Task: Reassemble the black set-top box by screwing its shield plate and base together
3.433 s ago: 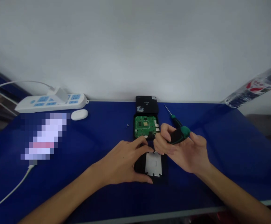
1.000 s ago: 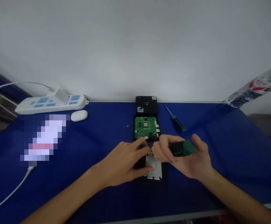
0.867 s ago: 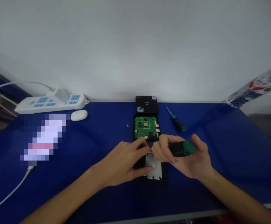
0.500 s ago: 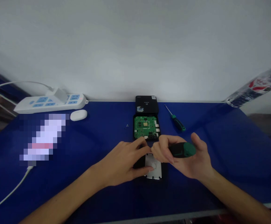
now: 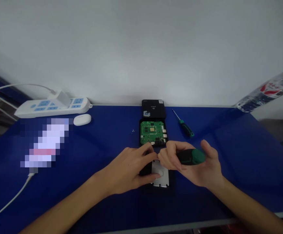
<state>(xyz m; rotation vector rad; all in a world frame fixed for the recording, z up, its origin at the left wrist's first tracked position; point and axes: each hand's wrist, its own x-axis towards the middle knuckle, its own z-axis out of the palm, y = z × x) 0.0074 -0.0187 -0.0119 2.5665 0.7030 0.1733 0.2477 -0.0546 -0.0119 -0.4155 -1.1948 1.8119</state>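
Note:
My right hand [image 5: 190,164] is closed round a screwdriver [image 5: 191,156] with a black and green handle. Its shaft and tip are hidden by my fingers. The fingers of my left hand [image 5: 129,167] grip a black casing part [image 5: 145,169] fitted with a silver metal plate [image 5: 162,178], the thumb lying on the plate. Both hands' fingertips meet near the plate's far edge. Just beyond them sits an open black case with a green circuit board [image 5: 146,130] inside. Behind that lies a black lid [image 5: 153,109] with a small sticker.
A second screwdriver [image 5: 186,128] lies on the blue table [image 5: 107,208] to the right. Several tiny screws [image 5: 133,131] are left of the board. At left are a power strip [image 5: 27,110], a white earbud case [image 5: 82,120] and a blurred phone [image 5: 49,139]. A bottle [image 5: 270,91] is far right.

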